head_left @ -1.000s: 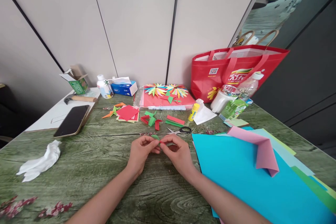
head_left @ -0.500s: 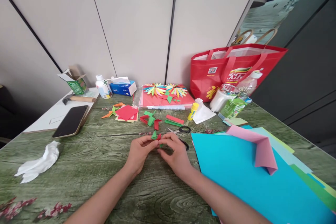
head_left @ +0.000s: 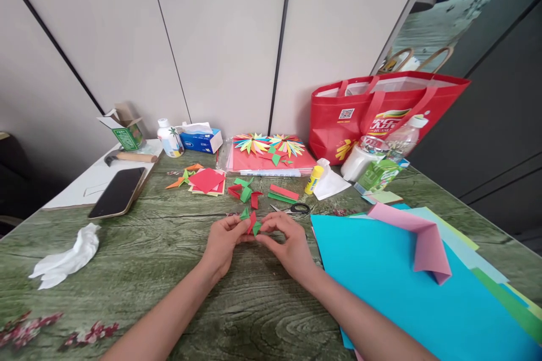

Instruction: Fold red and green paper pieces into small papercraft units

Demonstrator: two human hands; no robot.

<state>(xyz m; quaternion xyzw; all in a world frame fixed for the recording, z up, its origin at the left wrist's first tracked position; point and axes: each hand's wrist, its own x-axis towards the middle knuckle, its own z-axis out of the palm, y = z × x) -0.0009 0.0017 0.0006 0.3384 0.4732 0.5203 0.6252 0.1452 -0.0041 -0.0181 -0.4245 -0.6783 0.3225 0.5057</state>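
Between my fingertips, just above the table, is a small folded paper piece (head_left: pixel 252 222) with red and green points. My left hand (head_left: pixel 224 240) is closed, pinching its left side. On the right, my right hand (head_left: pixel 287 242) pinches the green tip, thumb and fingers drawn together. Beyond the hands lie folded red and green pieces (head_left: pixel 245 192), and red and green paper strips (head_left: pixel 283 194) sit to their right. A pair of scissors (head_left: pixel 298 208) with black handles lies behind my right hand, partly hidden by it.
Blue paper sheets (head_left: pixel 381 276) with a folded pink piece (head_left: pixel 429 242) cover the right side. A glue stick (head_left: pixel 313 180), a red bag (head_left: pixel 334 118) and a tissue pack (head_left: pixel 202 141) stand behind. A phone (head_left: pixel 117 193) and crumpled tissue (head_left: pixel 68 259) lie left.
The folded piece has turned in my fingers, so more of its red and green points show. My right fingers have shifted slightly right. The view has moved a little.
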